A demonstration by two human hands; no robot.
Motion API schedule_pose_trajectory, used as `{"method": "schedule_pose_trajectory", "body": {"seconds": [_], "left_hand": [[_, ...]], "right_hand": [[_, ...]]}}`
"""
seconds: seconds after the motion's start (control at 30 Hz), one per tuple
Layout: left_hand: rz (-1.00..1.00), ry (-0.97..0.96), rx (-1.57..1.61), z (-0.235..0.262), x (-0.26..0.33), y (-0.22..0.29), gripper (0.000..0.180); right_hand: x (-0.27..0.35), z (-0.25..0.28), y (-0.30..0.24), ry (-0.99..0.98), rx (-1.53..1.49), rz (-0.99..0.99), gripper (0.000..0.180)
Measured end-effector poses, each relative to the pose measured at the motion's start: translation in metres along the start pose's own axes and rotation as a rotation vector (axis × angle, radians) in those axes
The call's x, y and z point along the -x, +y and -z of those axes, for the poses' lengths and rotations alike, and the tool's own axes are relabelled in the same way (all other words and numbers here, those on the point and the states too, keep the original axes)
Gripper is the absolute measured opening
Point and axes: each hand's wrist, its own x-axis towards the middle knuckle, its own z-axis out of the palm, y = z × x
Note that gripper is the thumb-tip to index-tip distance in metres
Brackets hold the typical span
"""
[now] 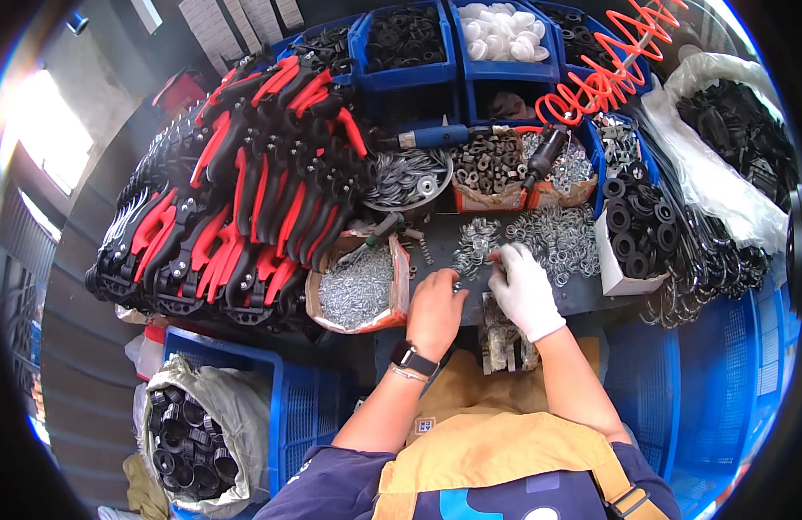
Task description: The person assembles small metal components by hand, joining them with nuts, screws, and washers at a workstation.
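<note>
bare left hand (435, 310) curled, fingertips pinching something unseen; white-gloved right hand (523, 288) nearer, fingers together, touching heap of small silvery metal rings (548, 238) just ahead.

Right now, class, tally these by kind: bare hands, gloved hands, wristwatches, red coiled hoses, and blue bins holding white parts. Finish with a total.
bare hands: 1 (the left)
gloved hands: 1 (the right, white glove)
wristwatches: 1
red coiled hoses: 1
blue bins holding white parts: 1
Total: 5
</note>
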Motion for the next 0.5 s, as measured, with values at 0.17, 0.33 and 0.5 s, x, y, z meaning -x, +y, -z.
{"method": "schedule_pose_trajectory", "body": {"seconds": [0.17, 0.33, 0.5], "left_hand": [[0.132, 0.044, 0.679, 0.006, -0.004, 0.015, 0.028], [-0.055, 0.189, 0.796, 0.002, 0.000, 0.030, 0.023], [0.008, 0.147, 0.741, 0.003, 0.003, 0.039, 0.021]], "right_hand": [[0.009, 0.018, -0.014, -0.235, -0.594, -0.265, 0.031], [0.015, 0.028, -0.011, -0.306, -1.038, -0.436, 0.033], [0.019, 0.030, -0.004, -0.306, -1.250, -0.556, 0.031]]}}
